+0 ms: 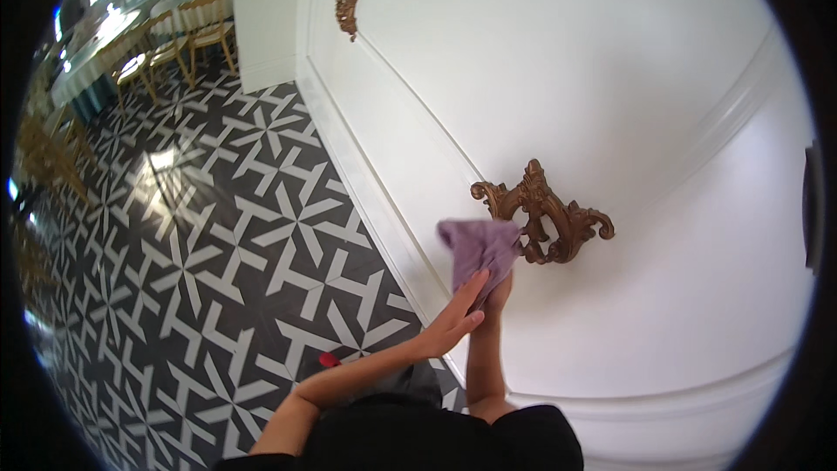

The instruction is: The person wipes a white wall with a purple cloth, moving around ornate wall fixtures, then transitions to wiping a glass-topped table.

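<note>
A purple cloth [482, 252] is bunched between my two hands, just in front of a carved brown ornament [572, 235] on the white wall. My left hand [452, 324] has its fingers laid along the cloth's lower part, the thumb at its bottom tip. Most of my right hand [500, 291] is behind the cloth; only its edge and wrist show. The cloth overlaps the ornament's lower left side, and whether it presses on the carving I cannot tell. Scrolls and openwork make up the ornament.
Another carved ornament [346, 6] sits farther along the wall's moulding. A white baseboard [366, 209] borders the black-and-white patterned floor [261, 261]. Gold-coloured chairs [209, 23] and cloth-covered tables stand at far left. A small red object [329, 360] shows beside my left forearm.
</note>
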